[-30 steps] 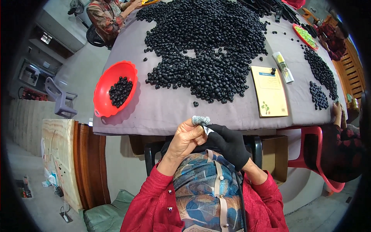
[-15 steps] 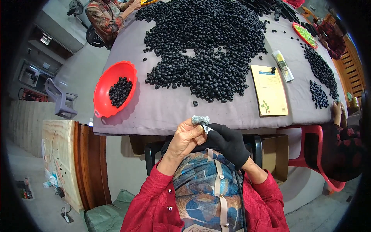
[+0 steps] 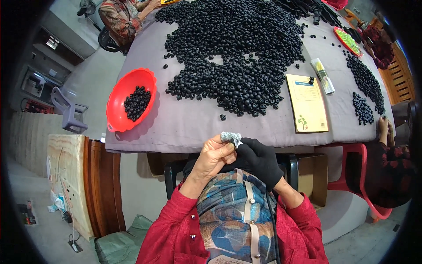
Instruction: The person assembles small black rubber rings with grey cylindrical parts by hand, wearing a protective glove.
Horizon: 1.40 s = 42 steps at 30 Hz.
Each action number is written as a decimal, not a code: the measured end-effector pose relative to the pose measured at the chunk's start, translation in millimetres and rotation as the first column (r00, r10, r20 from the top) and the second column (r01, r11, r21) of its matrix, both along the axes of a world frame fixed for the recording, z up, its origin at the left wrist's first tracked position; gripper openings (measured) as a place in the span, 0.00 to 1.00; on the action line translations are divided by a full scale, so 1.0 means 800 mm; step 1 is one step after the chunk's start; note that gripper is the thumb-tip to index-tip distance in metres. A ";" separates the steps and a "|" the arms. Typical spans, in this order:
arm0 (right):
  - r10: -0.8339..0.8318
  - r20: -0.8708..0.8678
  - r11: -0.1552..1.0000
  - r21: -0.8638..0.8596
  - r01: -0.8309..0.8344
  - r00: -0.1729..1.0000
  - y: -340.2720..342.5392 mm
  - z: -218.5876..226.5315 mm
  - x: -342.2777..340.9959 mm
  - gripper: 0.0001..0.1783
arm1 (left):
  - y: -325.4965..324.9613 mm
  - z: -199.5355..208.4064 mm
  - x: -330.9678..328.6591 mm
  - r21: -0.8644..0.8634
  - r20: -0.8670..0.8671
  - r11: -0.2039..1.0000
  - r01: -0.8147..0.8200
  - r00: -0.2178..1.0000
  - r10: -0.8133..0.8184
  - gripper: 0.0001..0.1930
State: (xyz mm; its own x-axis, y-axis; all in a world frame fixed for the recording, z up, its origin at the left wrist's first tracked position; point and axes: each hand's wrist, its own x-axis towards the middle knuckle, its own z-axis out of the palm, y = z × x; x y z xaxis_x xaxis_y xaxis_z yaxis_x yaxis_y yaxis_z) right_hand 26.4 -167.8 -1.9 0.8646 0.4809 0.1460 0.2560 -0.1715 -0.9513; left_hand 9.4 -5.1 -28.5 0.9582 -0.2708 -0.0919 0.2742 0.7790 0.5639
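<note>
My left hand [image 3: 210, 159] is bare and closed in a pinch just off the near edge of the table. A speckled grey wrap [image 3: 230, 137] covers the tip of its forefinger. My right hand [image 3: 262, 163], in a black glove, is closed right against it, fingertips meeting the left ones. A small pale, shiny piece [image 3: 238, 143] shows between the two sets of fingertips. Its kind is not clear, and anything else pinched there is hidden. Beyond my hands a large heap of small black bead-like parts [image 3: 233, 57] covers the table, with one loose part [image 3: 223, 117] nearest me.
On the grey tablecloth [image 3: 184, 127], a red scalloped bowl [image 3: 118, 103] holds some black parts at left. A yellow booklet [image 3: 306, 110] and a white-and-yellow package [image 3: 323, 75] lie at right. Another person's hands [image 3: 385, 130] are at smaller piles; a red chair [image 3: 351, 176] stands below.
My hands stay together and have shifted very slightly. The pale piece between the fingertips has turned a little. The rest of the table looks the same.
</note>
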 end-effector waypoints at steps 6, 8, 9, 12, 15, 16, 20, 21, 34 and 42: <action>0.017 -0.190 0.998 0.069 -0.004 0.982 -0.004 0.012 -0.001 0.14 | -0.002 0.004 0.000 -0.033 -0.036 0.999 -0.004 0.999 0.003 0.09; 0.011 -0.280 0.994 0.104 0.018 0.960 -0.003 0.017 -0.003 0.14 | -0.001 0.004 0.001 -0.016 -0.037 1.000 -0.005 0.999 0.004 0.09; 0.010 -0.367 0.990 0.138 0.044 0.930 -0.002 0.019 -0.004 0.14 | -0.001 0.005 0.000 -0.016 -0.036 1.000 -0.005 0.999 0.004 0.09; 0.018 -0.128 0.999 0.053 -0.011 0.992 -0.003 0.014 -0.003 0.14 | 0.000 0.005 0.000 0.002 -0.010 1.000 -0.009 1.000 0.009 0.09; 0.006 -0.316 0.990 0.136 0.039 0.949 -0.003 0.017 -0.001 0.14 | -0.001 0.004 0.003 -0.002 -0.017 1.000 0.004 1.000 -0.004 0.09; 0.005 -0.315 0.990 0.135 0.040 0.949 -0.003 0.015 0.000 0.14 | -0.001 0.003 0.004 -0.002 -0.013 1.000 0.005 1.000 -0.005 0.09; -0.026 -0.147 0.999 -0.023 0.022 0.989 -0.002 -0.001 0.004 0.14 | 0.002 0.007 0.002 0.024 -0.049 1.000 -0.015 0.999 0.016 0.10; -0.022 -0.120 0.998 -0.056 0.015 0.993 0.001 -0.002 0.007 0.14 | 0.005 0.007 0.002 0.032 -0.034 0.999 -0.037 0.999 0.038 0.10; -0.151 -0.291 0.987 0.006 0.160 0.945 0.002 -0.011 -0.003 0.14 | 0.161 0.044 0.030 0.453 0.199 0.569 -0.686 0.700 0.686 0.06; -0.089 -0.259 0.996 -0.037 0.083 0.962 0.003 -0.012 -0.001 0.17 | 0.223 0.043 0.042 0.624 0.402 0.175 -0.762 0.505 0.764 0.16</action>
